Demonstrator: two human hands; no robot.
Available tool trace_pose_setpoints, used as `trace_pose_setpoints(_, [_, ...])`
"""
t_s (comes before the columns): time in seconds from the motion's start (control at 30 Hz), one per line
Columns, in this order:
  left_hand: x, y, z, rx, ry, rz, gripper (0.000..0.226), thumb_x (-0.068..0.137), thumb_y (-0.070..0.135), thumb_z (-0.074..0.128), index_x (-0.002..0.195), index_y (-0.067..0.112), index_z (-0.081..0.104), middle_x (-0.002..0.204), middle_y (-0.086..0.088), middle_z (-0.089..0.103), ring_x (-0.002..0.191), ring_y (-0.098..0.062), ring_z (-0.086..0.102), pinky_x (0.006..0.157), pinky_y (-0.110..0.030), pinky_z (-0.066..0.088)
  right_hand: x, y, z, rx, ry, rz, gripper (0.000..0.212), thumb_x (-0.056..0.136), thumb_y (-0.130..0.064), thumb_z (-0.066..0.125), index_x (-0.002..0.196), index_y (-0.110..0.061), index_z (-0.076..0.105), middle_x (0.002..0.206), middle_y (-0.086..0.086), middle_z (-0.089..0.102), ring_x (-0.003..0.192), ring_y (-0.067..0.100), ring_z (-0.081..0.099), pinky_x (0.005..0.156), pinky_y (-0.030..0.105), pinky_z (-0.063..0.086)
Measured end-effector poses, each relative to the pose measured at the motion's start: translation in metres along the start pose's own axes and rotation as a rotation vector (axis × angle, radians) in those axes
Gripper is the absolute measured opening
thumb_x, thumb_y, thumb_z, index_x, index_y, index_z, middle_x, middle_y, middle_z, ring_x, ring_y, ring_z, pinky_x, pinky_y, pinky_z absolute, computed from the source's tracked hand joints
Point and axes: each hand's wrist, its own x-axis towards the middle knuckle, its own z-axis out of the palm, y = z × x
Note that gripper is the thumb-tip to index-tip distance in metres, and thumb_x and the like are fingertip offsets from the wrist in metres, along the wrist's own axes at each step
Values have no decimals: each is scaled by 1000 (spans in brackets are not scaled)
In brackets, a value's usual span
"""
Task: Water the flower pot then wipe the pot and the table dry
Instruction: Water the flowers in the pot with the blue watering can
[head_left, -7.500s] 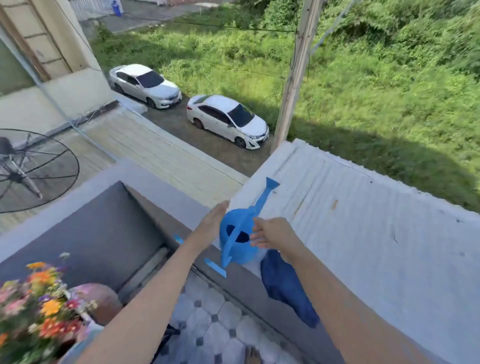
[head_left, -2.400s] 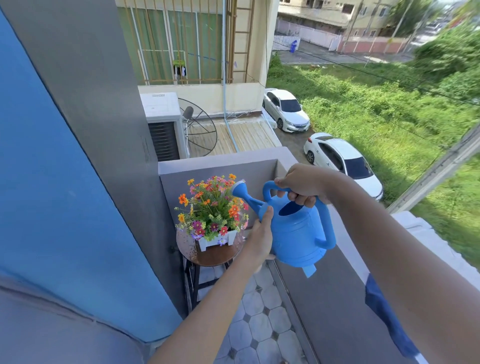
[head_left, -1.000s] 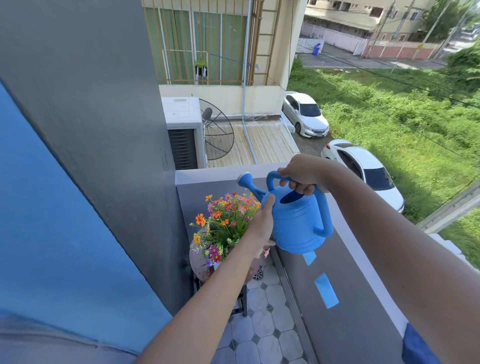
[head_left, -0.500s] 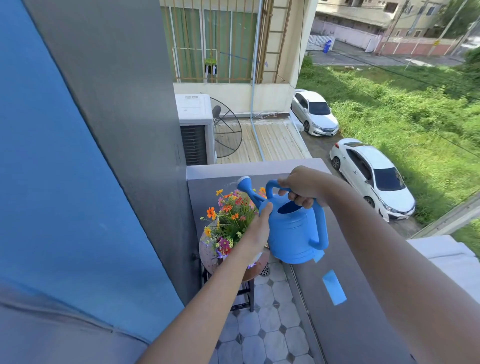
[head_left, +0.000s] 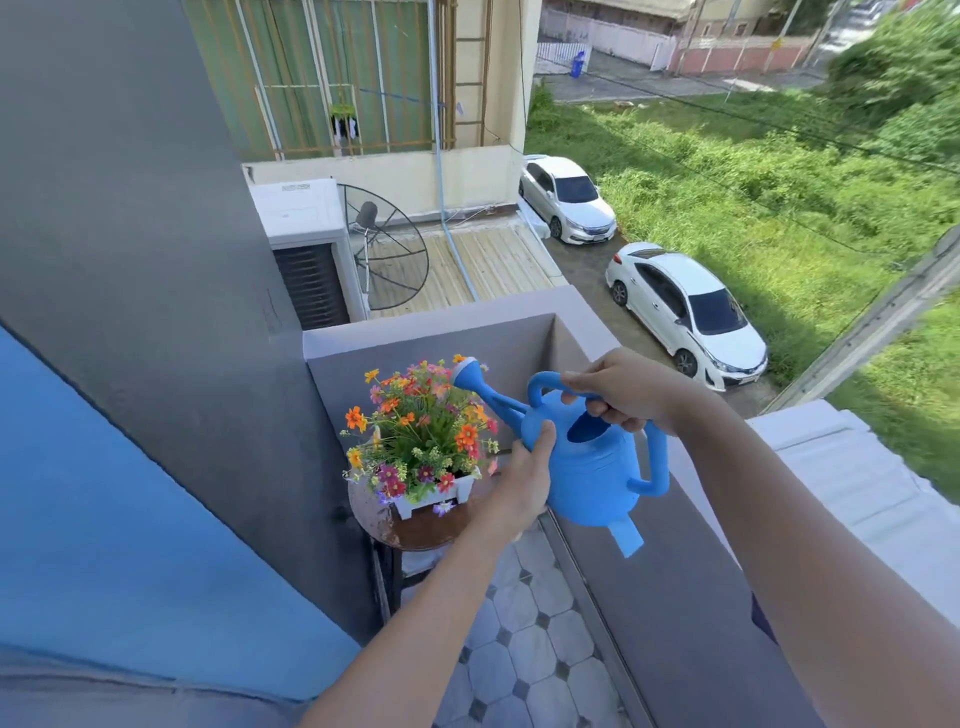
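A blue plastic watering can (head_left: 592, 467) hangs in the air over the balcony corner. My right hand (head_left: 621, 389) grips its top handle. My left hand (head_left: 522, 480) supports the can's left side with straight fingers and the thumb up against its body. The spout's rose (head_left: 465, 371) sits over the top of the colourful flowers (head_left: 421, 431). The flowers grow from a small white pot (head_left: 436, 496) that stands on a round brown table (head_left: 415, 527) in the corner. No water stream is visible.
A grey parapet wall (head_left: 670, 587) runs along the right, and a dark blue cloth (head_left: 761, 618) peeks out behind my right arm. A grey and blue wall (head_left: 156, 415) closes the left. Tiled floor (head_left: 524, 654) lies below. Cars and grass lie far below outside.
The can has tipped a little lower, its spout now over the flowers. The view has shifted, showing the white pot and table top beside my left hand.
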Motion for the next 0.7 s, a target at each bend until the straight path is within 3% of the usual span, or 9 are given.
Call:
trace_pose_setpoints(0.13, [8,7,16,93,-60,46,78,75,85,46,135,34,46,123,8,66,110,-13,63,98,-44,51,-16,44,-5,267,119,8,39,100,-35,56,101,0,72,59,4,41,46,15,28,44,24,23])
trace_pose_setpoints(0.2, [14,13,27,147,-87,89,60,88,69,47,132,28,51,112,9,68,100,-6,65,80,-19,54,-20,66,-7,385,197,40,39,99,-36,56,101,1,71,57,3,41,46,14,28,44,25,23])
trace_pose_setpoints(0.27, [23,17,46,154,-114,105,48,96,57,46,130,25,52,111,9,67,94,-2,64,62,-9,48,-23,90,-13,490,283,76,40,100,-37,55,100,0,70,56,1,42,44,13,29,42,24,24])
trace_pose_setpoints(0.47, [64,14,118,176,-225,110,40,96,52,49,125,25,54,110,3,69,95,-7,67,72,-18,50,-31,150,-33,805,500,156,27,95,-27,53,97,-3,64,60,5,38,44,14,25,44,24,20])
trace_pose_setpoints(0.63, [107,0,198,316,-447,91,48,85,62,58,126,37,55,118,8,69,111,-12,64,94,-32,49,-41,222,-66,1076,664,244,27,94,-28,50,102,-5,61,58,3,42,44,16,26,42,25,23])
trace_pose_setpoints(0.7, [118,-1,212,340,-485,92,42,87,59,59,125,39,56,116,11,69,107,-5,65,90,-27,49,-37,236,-70,1149,676,265,25,93,-27,47,102,-7,59,58,4,44,44,16,26,42,26,24])
